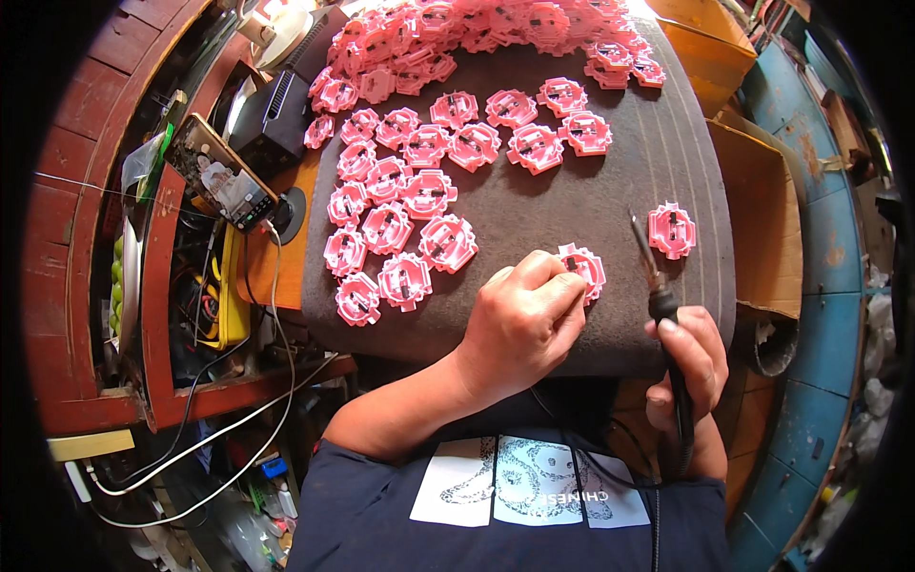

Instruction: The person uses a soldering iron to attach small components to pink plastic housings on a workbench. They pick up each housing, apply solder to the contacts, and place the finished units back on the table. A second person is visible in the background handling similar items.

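My left hand (527,313) is closed in a pinch at the near left side of a pink plastic housing (590,269) with small black parts inside. The hand covers part of this housing and hides the exact grip. In my right hand (701,362) is a soldering iron (655,275), held by its black handle. Its metal tip points away from me and stays apart from the housings. Another pink housing (672,231) lies just right of the iron. Several more housings (405,281) lie in loose rows on the left of the dark mat (534,214).
A big heap of pink housings (410,43) covers the mat's far end. A propped phone (224,172) and a black box (272,119) stand at the left, with white cables (276,381) hanging below. Cardboard boxes (758,219) flank the mat's right edge.
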Demonstrator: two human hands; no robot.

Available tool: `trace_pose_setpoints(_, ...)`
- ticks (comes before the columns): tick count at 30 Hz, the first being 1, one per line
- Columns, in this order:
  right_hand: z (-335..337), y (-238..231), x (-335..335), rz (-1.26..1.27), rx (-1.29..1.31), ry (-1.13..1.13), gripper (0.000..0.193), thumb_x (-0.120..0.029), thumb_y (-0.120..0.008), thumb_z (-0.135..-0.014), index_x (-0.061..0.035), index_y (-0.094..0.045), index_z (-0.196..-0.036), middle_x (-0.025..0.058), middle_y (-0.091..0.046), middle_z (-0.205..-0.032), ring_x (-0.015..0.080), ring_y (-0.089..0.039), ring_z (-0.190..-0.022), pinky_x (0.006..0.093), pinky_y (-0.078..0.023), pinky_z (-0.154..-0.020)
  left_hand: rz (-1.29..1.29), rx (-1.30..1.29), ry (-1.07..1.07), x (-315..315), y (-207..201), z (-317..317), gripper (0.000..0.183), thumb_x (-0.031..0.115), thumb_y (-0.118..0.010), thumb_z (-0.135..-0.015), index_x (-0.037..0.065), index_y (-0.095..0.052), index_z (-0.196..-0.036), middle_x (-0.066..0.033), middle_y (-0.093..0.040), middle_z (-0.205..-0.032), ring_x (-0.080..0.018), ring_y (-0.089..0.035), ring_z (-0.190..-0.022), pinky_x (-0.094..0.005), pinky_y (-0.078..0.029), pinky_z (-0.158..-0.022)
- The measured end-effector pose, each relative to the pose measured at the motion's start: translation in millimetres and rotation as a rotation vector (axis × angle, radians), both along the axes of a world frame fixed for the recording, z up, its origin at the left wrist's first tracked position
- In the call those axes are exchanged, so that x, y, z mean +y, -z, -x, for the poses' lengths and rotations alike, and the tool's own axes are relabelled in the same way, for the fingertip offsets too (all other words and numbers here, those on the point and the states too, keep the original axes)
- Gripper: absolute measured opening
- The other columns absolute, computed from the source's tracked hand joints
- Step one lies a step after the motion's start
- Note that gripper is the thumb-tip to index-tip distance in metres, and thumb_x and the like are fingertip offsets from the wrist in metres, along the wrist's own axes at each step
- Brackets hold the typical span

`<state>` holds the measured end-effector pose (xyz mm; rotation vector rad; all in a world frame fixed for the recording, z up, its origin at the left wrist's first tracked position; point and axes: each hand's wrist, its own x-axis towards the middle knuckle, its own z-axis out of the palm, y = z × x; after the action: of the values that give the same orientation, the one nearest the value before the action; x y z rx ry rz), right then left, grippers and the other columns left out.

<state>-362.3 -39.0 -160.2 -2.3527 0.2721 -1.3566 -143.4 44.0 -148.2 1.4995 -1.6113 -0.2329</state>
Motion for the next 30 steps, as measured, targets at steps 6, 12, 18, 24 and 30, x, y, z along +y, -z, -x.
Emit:
trace_pose_setpoints(6,3.7,3.3,4.6,0.001,-0.003,-0.103,0.019,-0.013,-0.069,-0.089,-0.0061,-0.071,-0.107,0.0024,-0.056,-0.072,0.0196,-0.051,-0.059,0.0344,-0.037,-0.053,0.018,-0.024,0.002,-0.3,1.1,-0.8,0.016,-0.003,-0.079,-0.085,0.003,-0.074,-0.098,-0.0127,-0.067,-0.089,-0.0293,-0.069,-0.074,-0.0379,-0.056,-0.065)
trace_pose_setpoints(12,3.4,3.5,6.8,-0.001,0.02,-0.116,0.02,-0.013,-0.069,-0.088,-0.0065,-0.071,-0.107,0.0016,-0.053,-0.07,0.019,-0.048,-0.057,0.0347,-0.035,-0.053,0.017,-0.032,-0.003,0.3,2.3,-0.8,0.016,-0.004,-0.078,-0.085,0.003,-0.074,-0.099,-0.0125,-0.067,-0.089,-0.0291,-0.069,-0.075,-0.0381,-0.056,-0.065)
trace_pose_setpoints(18,4.4,2.0,8.2,-0.006,0.032,-0.115,0.021,-0.013,-0.069,-0.088,-0.0068,-0.071,-0.108,0.0014,-0.052,-0.069,0.019,-0.048,-0.057,0.035,-0.035,-0.053,0.016,-0.028,0.001,0.6,2.1,-0.4,0.017,-0.004,-0.078,-0.085,0.003,-0.074,-0.099,-0.0125,-0.067,-0.09,-0.0293,-0.069,-0.076,-0.0379,-0.056,-0.066)
trace_pose_setpoints(24,4.6,2.2,8.6,-0.006,0.031,-0.118,0.021,-0.013,-0.069,-0.088,-0.0069,-0.07,-0.108,0.0015,-0.052,-0.068,0.019,-0.047,-0.056,0.0351,-0.035,-0.053,0.012,-0.032,0.003,0.8,2.2,-0.7,0.017,-0.004,-0.078,-0.085,0.003,-0.073,-0.099,-0.0125,-0.068,-0.091,-0.0296,-0.07,-0.076,-0.0382,-0.057,-0.067)
trace_pose_setpoints(30,2.8,2.7,9.2,-0.01,0.025,-0.117,0.022,-0.012,-0.069,-0.087,-0.0069,-0.07,-0.108,0.0018,-0.052,-0.068,0.0193,-0.047,-0.056,0.0354,-0.035,-0.052,0.018,-0.034,0.002,0.5,2.4,-0.7,0.016,-0.004,-0.078,-0.085,0.003,-0.073,-0.099,-0.0124,-0.068,-0.091,-0.0296,-0.07,-0.076,-0.0383,-0.057,-0.067)
